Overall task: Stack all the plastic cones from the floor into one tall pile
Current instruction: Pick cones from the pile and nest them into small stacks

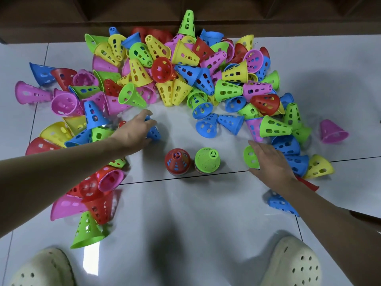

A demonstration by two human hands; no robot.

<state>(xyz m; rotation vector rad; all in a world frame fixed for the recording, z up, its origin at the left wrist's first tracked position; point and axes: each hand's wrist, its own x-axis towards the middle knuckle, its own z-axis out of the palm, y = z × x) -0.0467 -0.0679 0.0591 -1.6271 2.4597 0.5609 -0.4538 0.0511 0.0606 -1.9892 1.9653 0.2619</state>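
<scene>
Several perforated plastic cones in pink, blue, green, yellow and red lie scattered in a wide arc on the grey tiled floor. Two short upright stacks stand in the middle: one topped by a red cone point(177, 161), one topped by a green cone point(207, 159). My left hand point(135, 131) reaches forward and curls its fingers round a blue cone point(153, 132) lying on its side. My right hand point(270, 159) is stretched out flat with straight fingers over a green cone point(250, 156) at the right, partly hiding it.
A dark wooden cabinet base point(144, 11) runs along the back behind the cones. My two feet in cream clogs point(43, 269) point(294, 263) stand at the bottom. A lone pink cone point(333, 132) lies far right. Bare tile point(185, 213) lies between my feet and the stacks.
</scene>
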